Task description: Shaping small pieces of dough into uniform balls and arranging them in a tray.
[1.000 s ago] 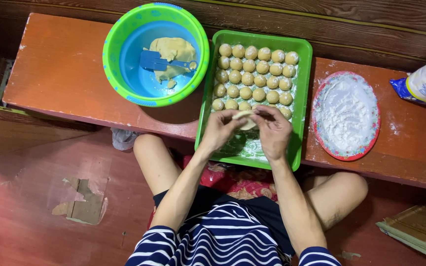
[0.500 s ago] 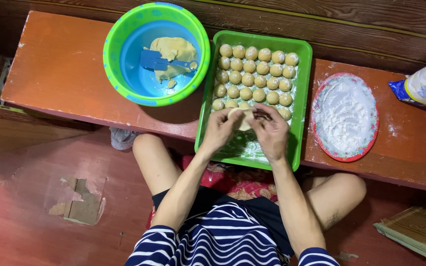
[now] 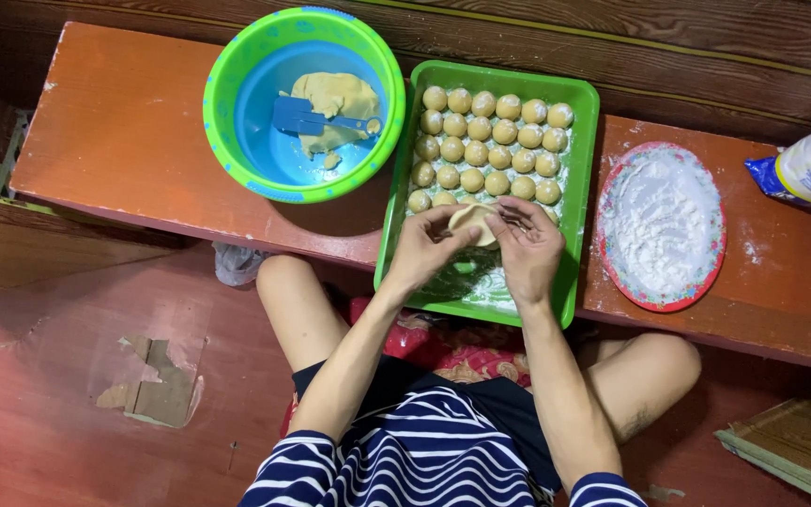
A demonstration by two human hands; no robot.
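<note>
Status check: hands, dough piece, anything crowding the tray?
Left hand and right hand both pinch one flattened dough piece over green tray. Dough balls fill the tray's far half. Nothing between.

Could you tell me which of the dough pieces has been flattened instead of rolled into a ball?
The dough piece pinched between both hands, over the green tray; the rest are round balls.

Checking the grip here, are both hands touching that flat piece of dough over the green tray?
Touching. The head view shows left hand and right hand pinching the flat dough piece between them.
</note>
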